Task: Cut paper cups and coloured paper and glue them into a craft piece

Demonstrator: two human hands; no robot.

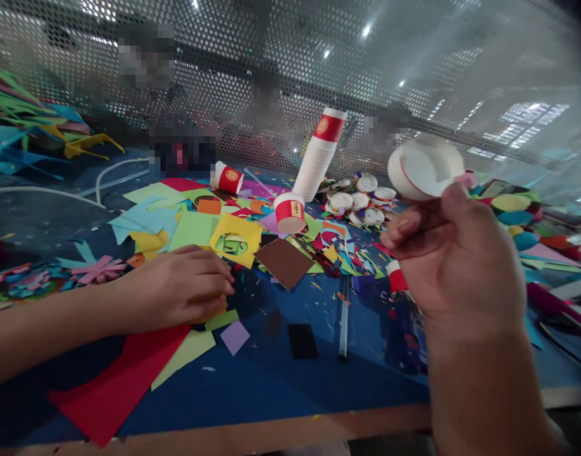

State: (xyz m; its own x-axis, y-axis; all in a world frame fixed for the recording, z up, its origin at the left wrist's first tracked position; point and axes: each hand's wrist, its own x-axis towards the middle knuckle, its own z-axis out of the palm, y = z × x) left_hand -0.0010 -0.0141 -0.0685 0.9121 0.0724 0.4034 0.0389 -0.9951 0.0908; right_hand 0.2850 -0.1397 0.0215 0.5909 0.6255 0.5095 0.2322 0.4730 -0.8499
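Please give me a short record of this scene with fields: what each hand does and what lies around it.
Right hand: raised, holding a paper cup, base toward the camera
Left hand: palm down on paper scraps on the blue table
Beside it: yellow paper with a hole, red sheet
Farther back: leaning stack of cups, brown square

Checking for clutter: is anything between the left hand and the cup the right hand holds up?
Nothing visible. The cup is raised in the right hand; the left hand rests on flat paper scraps, with open air between them.
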